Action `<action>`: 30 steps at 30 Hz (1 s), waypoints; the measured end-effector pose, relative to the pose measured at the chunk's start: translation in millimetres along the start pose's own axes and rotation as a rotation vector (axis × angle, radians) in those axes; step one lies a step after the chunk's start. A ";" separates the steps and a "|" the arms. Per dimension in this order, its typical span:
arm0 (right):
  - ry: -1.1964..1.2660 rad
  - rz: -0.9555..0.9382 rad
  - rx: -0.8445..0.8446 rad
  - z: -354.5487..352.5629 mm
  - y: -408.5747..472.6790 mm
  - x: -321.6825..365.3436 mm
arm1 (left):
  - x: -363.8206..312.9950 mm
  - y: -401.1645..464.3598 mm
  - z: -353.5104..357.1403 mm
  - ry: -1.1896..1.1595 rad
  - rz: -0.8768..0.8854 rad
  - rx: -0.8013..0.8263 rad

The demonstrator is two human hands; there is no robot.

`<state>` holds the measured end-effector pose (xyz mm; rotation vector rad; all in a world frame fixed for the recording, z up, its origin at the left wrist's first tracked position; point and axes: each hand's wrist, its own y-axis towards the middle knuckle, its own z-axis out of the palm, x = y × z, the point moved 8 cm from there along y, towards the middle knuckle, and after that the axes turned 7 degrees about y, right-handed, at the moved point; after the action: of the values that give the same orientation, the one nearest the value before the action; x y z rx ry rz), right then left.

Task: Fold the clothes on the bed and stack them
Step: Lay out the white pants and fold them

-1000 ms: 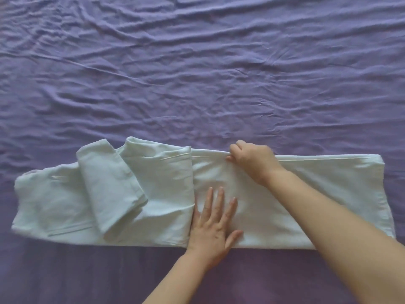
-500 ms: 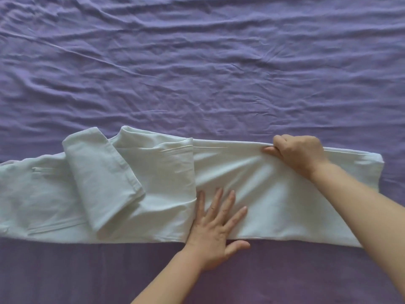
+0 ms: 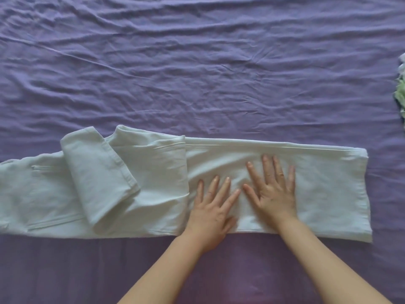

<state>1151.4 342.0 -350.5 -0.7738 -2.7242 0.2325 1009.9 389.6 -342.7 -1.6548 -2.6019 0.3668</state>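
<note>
— How are the hands placed?

— Both lie flat, palms down, fingers spread, on the pale garment (image 3: 317, 194). The left hand (image 3: 213, 212) presses near the garment's near edge, just right of a folded-over flap, its fingers angled up and to the right. The right hand (image 3: 274, 191) sits just beside it, fingers pointing away from the person, thumb almost meeting the left index fingertip. Both forearms come up from the bottom edge, bare.

— Are they gripping anything?

— No. Neither hand grasps the cloth; both are splayed and only press on it.

— And where is the garment?

— Stretched in a long band across the near part of the bed, running off the left edge. Its left half carries a folded sleeve-like strip (image 3: 98, 178) lying slantwise on top; the right half lies smooth and single.

— The surface?

— A wrinkled purple sheet (image 3: 197, 73) covers everything in view. At the far right edge a scrap of pale green and white fabric (image 3: 401, 93) peeks in, well apart from the garment.
</note>
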 end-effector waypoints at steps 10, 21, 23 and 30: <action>0.048 0.066 0.130 6.4 -32.7 69.1 | 99.7 -66.1 -79.8 -0.216 -0.125 -0.400; 0.747 -0.125 0.219 4.6 28.4 312.1 | 247.3 -153.5 -35.9 -0.324 -0.733 0.019; 0.763 0.053 0.274 19.2 39.8 313.8 | 249.6 -157.1 -38.5 -0.447 -0.728 -0.024; 1.278 0.373 0.327 -26.5 35.9 277.8 | 212.2 -142.6 -78.8 -0.659 -0.427 -0.290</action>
<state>952.5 522.7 -267.3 -0.8835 -1.3072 0.1616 804.0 536.3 -255.3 -1.0955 -3.5390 0.6168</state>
